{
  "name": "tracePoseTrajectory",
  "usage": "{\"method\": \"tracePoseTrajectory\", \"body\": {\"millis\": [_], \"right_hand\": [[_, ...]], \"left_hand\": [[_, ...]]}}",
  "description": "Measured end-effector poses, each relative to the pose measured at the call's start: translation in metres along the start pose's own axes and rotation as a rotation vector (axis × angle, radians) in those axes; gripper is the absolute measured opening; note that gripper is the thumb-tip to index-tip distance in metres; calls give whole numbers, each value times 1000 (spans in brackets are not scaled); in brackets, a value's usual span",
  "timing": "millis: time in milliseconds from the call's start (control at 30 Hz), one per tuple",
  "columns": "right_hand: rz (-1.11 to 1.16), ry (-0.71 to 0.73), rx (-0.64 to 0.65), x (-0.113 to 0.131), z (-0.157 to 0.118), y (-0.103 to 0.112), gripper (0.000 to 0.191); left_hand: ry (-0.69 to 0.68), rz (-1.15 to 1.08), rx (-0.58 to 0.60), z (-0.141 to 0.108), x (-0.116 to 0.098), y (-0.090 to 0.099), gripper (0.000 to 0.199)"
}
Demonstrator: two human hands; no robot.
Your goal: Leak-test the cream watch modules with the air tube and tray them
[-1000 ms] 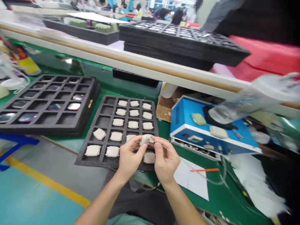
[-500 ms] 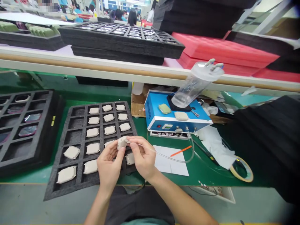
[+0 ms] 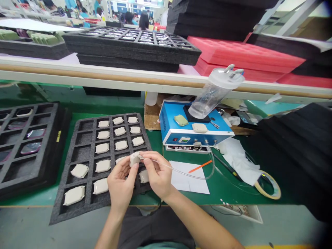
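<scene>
A beige watch case (image 3: 134, 158), tilted on edge, is pinched between the thumb and fingers of my left hand (image 3: 120, 185). Against its right side, my right hand (image 3: 158, 177) grips the end of a thin clear tube (image 3: 185, 174). The tip between my fingers is too small to make out. The tube loops right and back to the front of a blue box (image 3: 168, 119). Below and left of my hands lies a dark foam tray (image 3: 82, 154) with similar beige cases in its compartments; my hands cover some of them.
A clear cylinder (image 3: 204, 100) stands tilted on the blue box, beside a green case (image 3: 181, 120) and a beige one (image 3: 199, 128). An orange strip (image 3: 200, 166) lies on white paper (image 3: 181, 183). Tape (image 3: 275, 192) sits right. Stacked foam trays (image 3: 49, 159) stand left, under a shelf edge (image 3: 103, 79).
Both hands keep nearly the same pose, with the watch case and tube end together. The camera view has shifted slightly.
</scene>
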State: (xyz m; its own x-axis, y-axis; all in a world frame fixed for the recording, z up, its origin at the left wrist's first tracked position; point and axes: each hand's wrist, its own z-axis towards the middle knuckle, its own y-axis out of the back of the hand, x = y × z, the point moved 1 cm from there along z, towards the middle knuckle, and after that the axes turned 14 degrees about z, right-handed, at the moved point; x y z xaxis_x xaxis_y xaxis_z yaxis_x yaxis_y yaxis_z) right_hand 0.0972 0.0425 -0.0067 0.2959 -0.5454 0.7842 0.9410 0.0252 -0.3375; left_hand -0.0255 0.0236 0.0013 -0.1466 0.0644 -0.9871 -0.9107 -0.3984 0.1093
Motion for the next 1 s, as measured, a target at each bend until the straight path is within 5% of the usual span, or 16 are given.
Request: {"method": "tracePoseTrajectory", "body": {"millis": [433,567,633,733,833,1000], "right_hand": [[-89,69,-5,3,-8,6,15],[-103,70,-82,5,-16,8,11],[-102,39,-92,5,-18,8,10],[-96,31,-78,6,-20,7,10],[-96,18,-84,5,-21,7,10],[-88,-22,-107,7,-21,6,12]], "left_hand": [[-95,114,65,-9,-2,-1,23],[-329,685,78,23,-21,39,33],[-302,1063,94,58,-34,75,43],[-182,1411,437,115,-47,123,45],[-147,1453,659,150,-50,145,42],[-161,1479,719,153,-54,154,47]]}}
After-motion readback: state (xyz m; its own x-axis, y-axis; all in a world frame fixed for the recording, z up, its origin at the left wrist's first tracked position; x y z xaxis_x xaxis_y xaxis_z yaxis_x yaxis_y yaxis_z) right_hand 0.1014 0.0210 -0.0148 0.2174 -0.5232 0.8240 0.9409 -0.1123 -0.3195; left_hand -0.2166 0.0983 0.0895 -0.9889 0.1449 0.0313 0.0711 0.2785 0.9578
